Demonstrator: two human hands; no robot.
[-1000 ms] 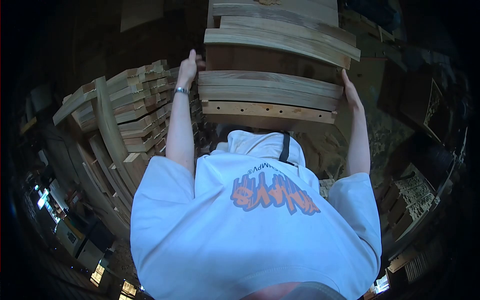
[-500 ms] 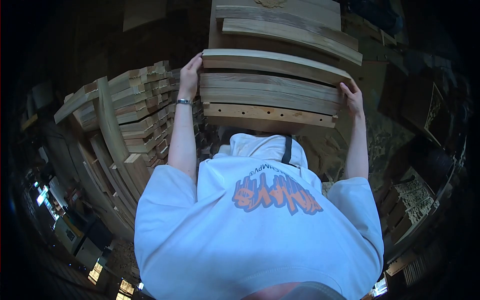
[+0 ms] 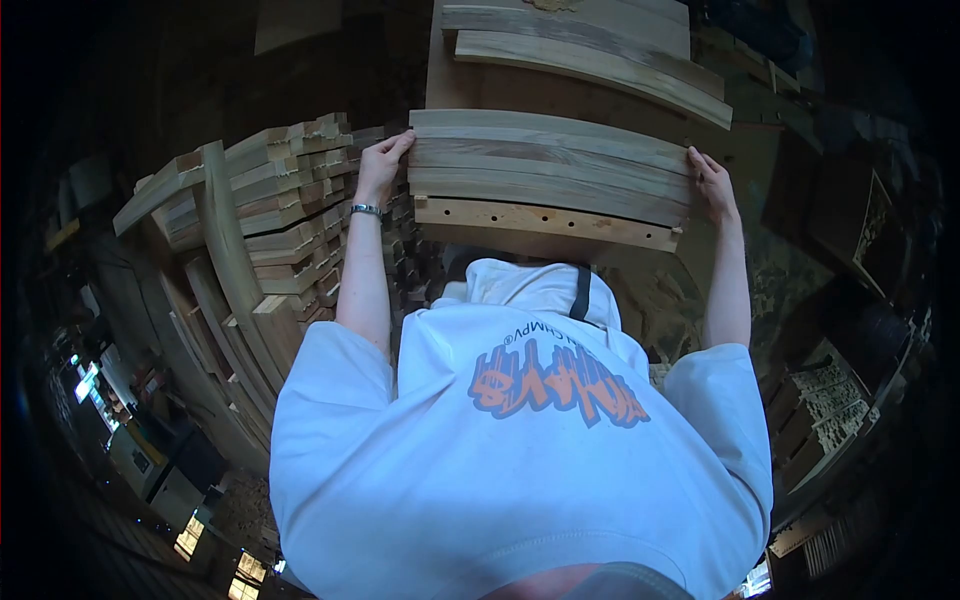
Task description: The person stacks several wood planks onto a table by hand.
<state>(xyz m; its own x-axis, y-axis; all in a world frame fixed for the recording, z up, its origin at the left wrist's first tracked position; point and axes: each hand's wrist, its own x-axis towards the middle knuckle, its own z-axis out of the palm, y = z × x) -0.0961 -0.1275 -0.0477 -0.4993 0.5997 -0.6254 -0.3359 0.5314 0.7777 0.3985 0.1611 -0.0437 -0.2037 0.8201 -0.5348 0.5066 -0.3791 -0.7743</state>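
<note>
Several wooden boards lie edge to edge on the bench in front of me, and the far one (image 3: 550,128) sits against its neighbours (image 3: 545,165). At that far board's left end, my left hand (image 3: 380,168) is closed with thumb and fingers on the corner. My right hand (image 3: 713,183) pinches the same board's right end. On the near side of the boards runs a wooden strip with a row of round holes (image 3: 518,218).
Beyond the group, two loose boards (image 3: 590,68) lie on the panel (image 3: 470,92). A tall stack of boards (image 3: 290,185) stands at my left, with a leaning post (image 3: 225,235) before it. At right is another pile of cut wood (image 3: 825,400).
Both hands have brought the far board down and nearer, closing the gap to the other boards. It was raised and apart; now it lies beside them.
</note>
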